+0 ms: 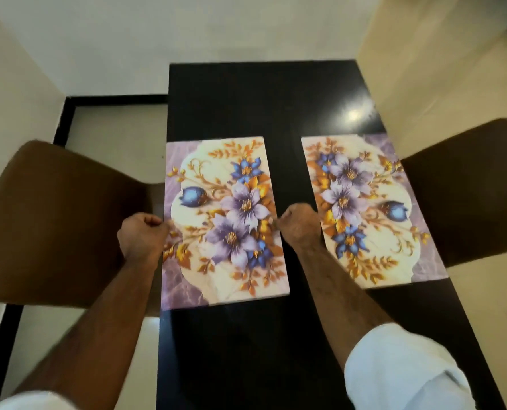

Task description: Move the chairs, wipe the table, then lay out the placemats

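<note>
Fingers (154, 221) of the left hand (141, 235) curl tight, pinching the left edge of the near-left placemat (222, 223); the right hand (299, 224) is likewise closed in a pinch on that mat's right edge. This flat rectangular mat, printed with purple and blue flowers and gold leaves on cream, lies on the glossy black bench (261, 99). A matching second placemat (370, 208) lies flat to its right, apart from it. Brown curved chairs stand at both sides, one left (53, 220), one right (468, 193). White rolled sleeves (400, 368) cover the upper arms.
</note>
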A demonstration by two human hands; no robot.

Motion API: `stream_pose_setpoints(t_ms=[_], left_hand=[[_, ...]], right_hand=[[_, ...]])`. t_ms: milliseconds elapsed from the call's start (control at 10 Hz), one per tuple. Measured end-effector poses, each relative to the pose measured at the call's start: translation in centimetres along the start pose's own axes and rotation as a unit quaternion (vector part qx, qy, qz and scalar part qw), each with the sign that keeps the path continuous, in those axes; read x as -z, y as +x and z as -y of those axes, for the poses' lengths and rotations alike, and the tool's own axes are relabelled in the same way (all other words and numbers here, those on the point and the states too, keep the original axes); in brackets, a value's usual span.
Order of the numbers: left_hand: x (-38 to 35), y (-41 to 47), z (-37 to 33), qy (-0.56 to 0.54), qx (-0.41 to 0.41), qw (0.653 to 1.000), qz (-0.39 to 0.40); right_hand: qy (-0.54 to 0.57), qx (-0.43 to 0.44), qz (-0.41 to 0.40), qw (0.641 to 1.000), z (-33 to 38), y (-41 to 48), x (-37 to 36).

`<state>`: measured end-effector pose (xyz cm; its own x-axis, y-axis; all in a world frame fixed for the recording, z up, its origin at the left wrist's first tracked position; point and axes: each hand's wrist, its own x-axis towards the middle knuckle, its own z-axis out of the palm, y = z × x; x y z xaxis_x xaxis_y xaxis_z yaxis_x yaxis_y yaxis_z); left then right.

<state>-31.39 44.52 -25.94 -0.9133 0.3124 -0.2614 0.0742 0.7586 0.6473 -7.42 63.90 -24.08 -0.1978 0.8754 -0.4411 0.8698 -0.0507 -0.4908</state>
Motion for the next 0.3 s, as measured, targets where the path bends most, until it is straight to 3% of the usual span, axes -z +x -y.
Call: stream_pose_setpoints(t_ms=[100, 200, 300], left_hand=[[-0.6, -0.8, 0.9, 0.005, -0.012, 1.0, -0.013], [-0.2, -1.3, 0.7, -0.066, -0.002, 0.996, -0.053], [0.5, -3.4, 0.9, -0.087, 0.02, 0.992, -0.093]], right_hand=[[0.036, 0.001, -0.009, 0.999, -0.8, 0.2, -0.7], [0.134, 0.01, -0.043, 0.99, -2.0, -0.3, -0.1], [0.129, -0.014, -0.077, 0.989, -3.8, -2.5, 0.4]])
